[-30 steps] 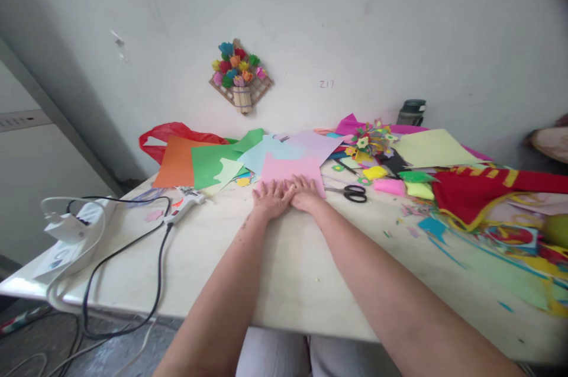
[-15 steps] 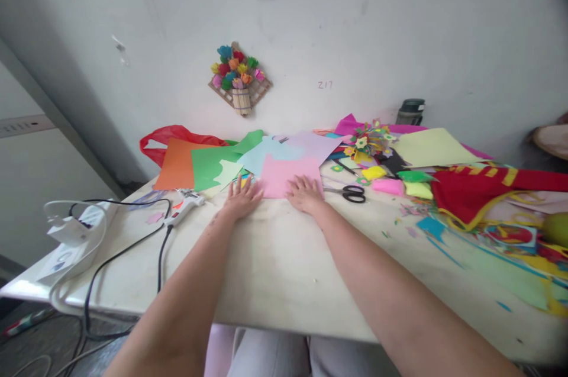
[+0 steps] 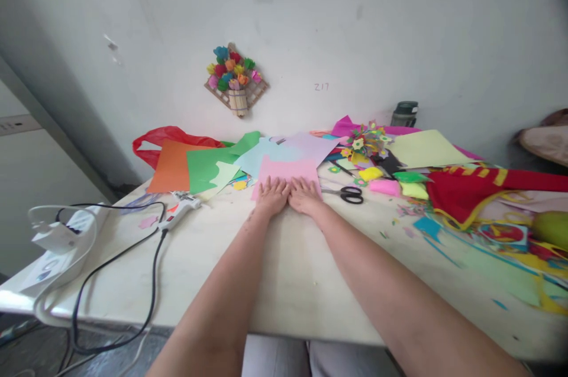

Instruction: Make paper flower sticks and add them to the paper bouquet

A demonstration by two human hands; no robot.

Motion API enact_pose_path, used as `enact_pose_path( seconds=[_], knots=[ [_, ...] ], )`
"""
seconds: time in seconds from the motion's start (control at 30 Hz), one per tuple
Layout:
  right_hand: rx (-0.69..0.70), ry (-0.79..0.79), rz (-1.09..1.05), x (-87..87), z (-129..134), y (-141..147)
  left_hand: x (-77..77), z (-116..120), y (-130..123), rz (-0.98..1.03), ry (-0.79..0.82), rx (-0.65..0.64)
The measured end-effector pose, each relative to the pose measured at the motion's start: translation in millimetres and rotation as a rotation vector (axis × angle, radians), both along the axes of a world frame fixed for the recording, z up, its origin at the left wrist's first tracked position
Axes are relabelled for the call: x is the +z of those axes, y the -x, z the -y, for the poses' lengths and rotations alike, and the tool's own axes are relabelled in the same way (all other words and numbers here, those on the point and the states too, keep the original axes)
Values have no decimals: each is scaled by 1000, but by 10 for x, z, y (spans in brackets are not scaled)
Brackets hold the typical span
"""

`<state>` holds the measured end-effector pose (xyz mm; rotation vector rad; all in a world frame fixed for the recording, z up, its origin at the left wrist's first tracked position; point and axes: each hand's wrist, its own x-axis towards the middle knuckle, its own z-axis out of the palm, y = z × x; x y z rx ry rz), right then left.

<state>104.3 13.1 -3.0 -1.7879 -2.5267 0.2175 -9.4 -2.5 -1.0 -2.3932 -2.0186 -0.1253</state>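
A pink sheet of paper [image 3: 288, 168] lies on the table before me, its near part under both palms. My left hand [image 3: 272, 195] rests flat on the sheet's near left part, fingers spread and pointing away from me. Beside it, my right hand [image 3: 305, 195] lies flat on the near right part, with the thumbs close together. Black-handled scissors [image 3: 350, 194] lie just right of the sheet. Behind it are a light blue sheet [image 3: 255, 155] and a pale purple sheet [image 3: 306, 146].
On the left are a glue gun [image 3: 180, 214] with its cord, a power strip [image 3: 66, 258], a green sheet [image 3: 204, 170] and an orange sheet [image 3: 171, 167]. Rightward lie paper flowers [image 3: 366, 143], bright clay packs [image 3: 385, 187], a red cloth [image 3: 452, 193] and scraps. A bottle [image 3: 404, 113] stands behind.
My left hand has moved right, from the pink sheet's left edge onto the sheet beside my right hand. My right hand stays flat on the paper. The view has shifted slightly.
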Motion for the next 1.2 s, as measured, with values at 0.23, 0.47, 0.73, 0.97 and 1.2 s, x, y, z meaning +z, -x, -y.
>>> enact_pose_path(
  seconds=[0.23,0.47,0.73,0.97,1.2],
  knots=[
    [54,-31,-12,-53,-67,-109,13,10,30,9,18,27],
    [65,-128,47,-91,-121,-463,-36,-39,19,68,16,89],
    [27,-132,69,-101,-182,-700,0,-44,14,64,78,117],
    [-21,-363,-57,-49,-173,-843,-42,-63,-14,96,56,176],
    [271,-427,-165,201,-34,-845,-79,-57,-11,137,-35,187]
  ],
)
